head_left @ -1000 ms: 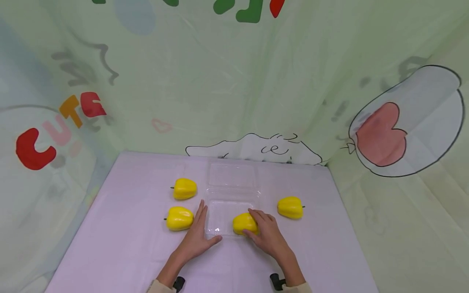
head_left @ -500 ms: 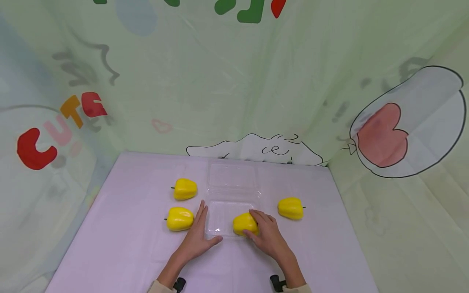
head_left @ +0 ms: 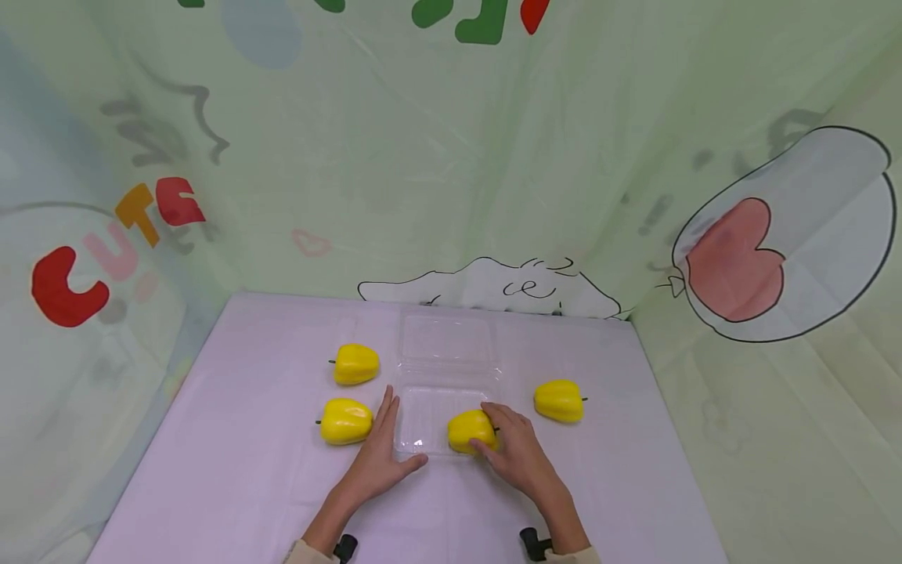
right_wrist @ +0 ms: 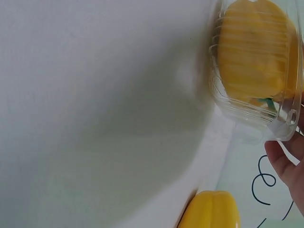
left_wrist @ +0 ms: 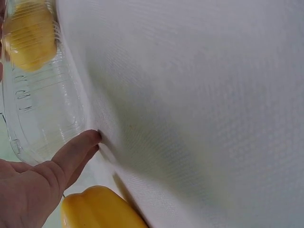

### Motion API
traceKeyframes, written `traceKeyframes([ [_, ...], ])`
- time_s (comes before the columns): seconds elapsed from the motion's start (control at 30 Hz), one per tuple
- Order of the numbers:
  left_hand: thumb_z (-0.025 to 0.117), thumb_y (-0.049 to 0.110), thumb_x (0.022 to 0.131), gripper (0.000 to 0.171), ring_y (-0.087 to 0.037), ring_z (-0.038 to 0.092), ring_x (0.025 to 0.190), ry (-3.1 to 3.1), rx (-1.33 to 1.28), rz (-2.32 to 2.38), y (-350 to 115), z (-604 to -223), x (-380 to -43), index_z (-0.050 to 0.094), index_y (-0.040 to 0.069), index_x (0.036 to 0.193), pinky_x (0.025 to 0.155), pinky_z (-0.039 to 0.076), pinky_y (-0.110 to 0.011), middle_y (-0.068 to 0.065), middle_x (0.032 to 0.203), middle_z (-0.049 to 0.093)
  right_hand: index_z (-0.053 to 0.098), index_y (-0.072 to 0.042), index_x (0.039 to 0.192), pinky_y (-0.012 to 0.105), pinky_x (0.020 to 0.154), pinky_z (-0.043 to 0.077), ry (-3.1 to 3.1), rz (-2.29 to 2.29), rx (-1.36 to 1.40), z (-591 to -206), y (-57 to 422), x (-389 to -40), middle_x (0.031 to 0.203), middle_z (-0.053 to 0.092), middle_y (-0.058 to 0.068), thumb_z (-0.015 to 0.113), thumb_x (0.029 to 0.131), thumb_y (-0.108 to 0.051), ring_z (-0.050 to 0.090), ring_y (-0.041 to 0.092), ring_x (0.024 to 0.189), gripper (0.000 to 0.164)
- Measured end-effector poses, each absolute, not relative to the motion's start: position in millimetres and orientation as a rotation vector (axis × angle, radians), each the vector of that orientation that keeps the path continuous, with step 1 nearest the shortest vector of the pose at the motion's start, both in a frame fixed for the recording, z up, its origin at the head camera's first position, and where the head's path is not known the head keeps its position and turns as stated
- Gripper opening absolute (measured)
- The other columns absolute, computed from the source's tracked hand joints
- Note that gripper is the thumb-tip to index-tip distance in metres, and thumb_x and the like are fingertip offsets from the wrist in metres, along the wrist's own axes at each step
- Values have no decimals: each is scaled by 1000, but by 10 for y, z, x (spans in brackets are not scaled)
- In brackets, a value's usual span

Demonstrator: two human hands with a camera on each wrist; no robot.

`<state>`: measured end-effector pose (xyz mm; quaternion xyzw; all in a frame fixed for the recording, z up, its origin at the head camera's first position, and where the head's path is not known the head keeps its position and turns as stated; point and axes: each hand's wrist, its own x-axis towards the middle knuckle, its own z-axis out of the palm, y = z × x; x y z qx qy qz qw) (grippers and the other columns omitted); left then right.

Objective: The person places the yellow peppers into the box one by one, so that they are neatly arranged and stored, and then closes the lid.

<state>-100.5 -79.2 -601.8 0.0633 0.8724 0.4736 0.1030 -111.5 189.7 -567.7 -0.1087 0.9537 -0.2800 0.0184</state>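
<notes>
A yellow bell pepper (head_left: 470,432) lies in the right part of a clear plastic clamshell box (head_left: 421,427), whose lid (head_left: 447,337) is folded back. My right hand (head_left: 517,450) holds this pepper at its stem end, thumb on the near side and fingers on the far side. The stem shows between them. In the right wrist view the lower fingers (right_wrist: 280,164) are outside the box corner. My left hand (head_left: 377,458) lies along the box's left side, fingers straight and thumb spread toward the front edge. Its fingertips (left_wrist: 90,137) are right at the box wall.
Two more yellow bell peppers, a far one (head_left: 355,364) and a near one (head_left: 345,421), lie left of the box. Another bell pepper (head_left: 560,400) lies to the right. A white cloth covers the table (head_left: 232,470); printed curtains (head_left: 423,157) surround it.
The right hand's fingers have loosened and shifted slightly right, so the pepper's stem now shows. The pepper, box and left hand have stayed in place.
</notes>
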Motion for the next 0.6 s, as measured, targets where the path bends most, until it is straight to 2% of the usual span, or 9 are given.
traceKeyframes([
  [0.37,86,35,87,115,-33,11,168,2567,177,1416,-786,-6012,-998,13,8,171,131,29,-61,1,182,-8,59,-6,148,55,121,47,2959,-984,-268,-5616,2004,-1120,151,62,13,81,95,-26,57,35,143,61],
  [0.6,87,35,86,115,-33,11,168,2566,166,1410,-778,-6018,-1005,13,9,171,131,29,-61,3,182,-9,59,-7,148,58,119,49,2999,-969,-236,-5593,2180,-1194,151,61,14,79,97,-24,57,37,142,58],
])
